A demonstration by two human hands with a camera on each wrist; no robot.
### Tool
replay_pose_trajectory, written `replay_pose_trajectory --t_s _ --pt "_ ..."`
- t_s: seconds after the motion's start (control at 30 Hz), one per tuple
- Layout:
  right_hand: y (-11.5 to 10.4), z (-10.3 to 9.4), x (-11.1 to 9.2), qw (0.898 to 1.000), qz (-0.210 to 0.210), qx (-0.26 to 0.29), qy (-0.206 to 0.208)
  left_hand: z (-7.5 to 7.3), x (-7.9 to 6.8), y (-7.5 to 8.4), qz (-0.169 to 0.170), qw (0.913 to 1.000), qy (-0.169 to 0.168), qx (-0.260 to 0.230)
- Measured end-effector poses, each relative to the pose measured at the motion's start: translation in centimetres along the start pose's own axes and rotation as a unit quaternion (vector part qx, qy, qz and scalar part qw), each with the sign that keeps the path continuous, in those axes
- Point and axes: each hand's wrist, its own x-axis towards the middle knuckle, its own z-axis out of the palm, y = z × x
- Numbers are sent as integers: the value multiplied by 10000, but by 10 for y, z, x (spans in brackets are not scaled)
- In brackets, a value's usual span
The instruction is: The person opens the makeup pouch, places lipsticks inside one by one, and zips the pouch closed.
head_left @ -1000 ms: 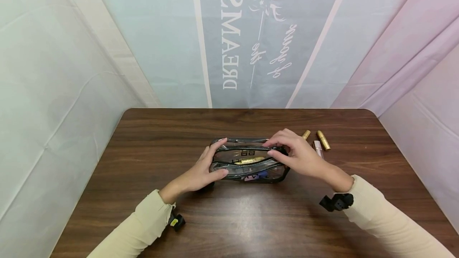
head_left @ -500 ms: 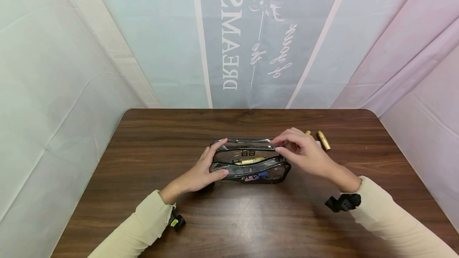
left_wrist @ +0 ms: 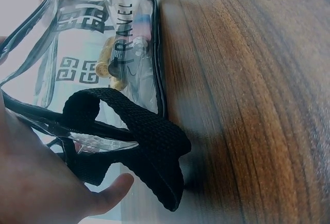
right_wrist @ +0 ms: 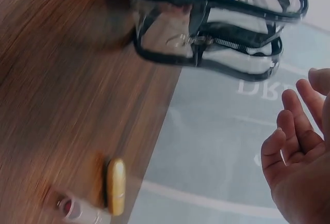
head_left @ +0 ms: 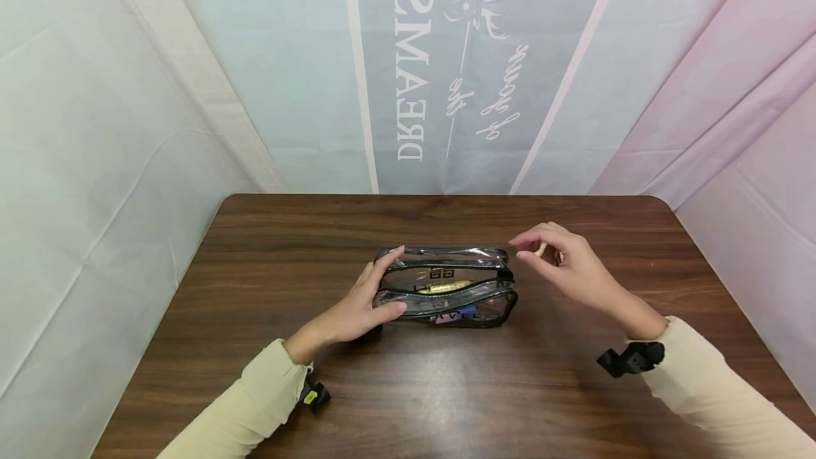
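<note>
Clear plastic meets our left hand [head_left: 357, 307]: its thumb lies on the near rim, its fingers stretch to the far one, spread across the end rather than clenched. Our right hand [head_left: 570, 271] is apart to the other side – fingers loosely bent, fingertips empty. Between them the pouch [head_left: 459, 299] stands on the table, mouth gaping.

We judge it light and floppy, its slick walls quick to buckle, so the best hold seems to be the firmer black-piped rim or the strap [left_wrist: 139, 126] at its left end – woven, matt, grippier than the film. Its zip [right_wrist: 206, 41] hangs at the other end, a small metal ring by it. A gold tube [head_left: 443, 287] lies inside, rounded and probably slippery.

Beyond the right hand, a second gold tube [right_wrist: 117, 187] lies near a pale pink tube [right_wrist: 85, 211], both smooth and small. Dark-grained wood makes the table [head_left: 433, 374]; creased cloth [head_left: 306, 69] hangs behind.
</note>
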Motion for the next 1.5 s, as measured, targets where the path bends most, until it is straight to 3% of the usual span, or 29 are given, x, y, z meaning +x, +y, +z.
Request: replay_pose_trajectory --t_s 0.23,0.63,0.9,1.5 --pt "-16 -17 0 9987 325 -368 153 0 -1 1 -134 9999 -38 -45" --pt "50 -26 -19 9913 1135 -608 286 0 -2 1 -269 9996 -74 -64" --pt "74 -40 -32 9808 1793 -688 349 6 4 -33 -259 9996 0 71" --pt "111 -49 -55 9706 2141 -1030 392 6 5 -35 -185 9998 63 79"
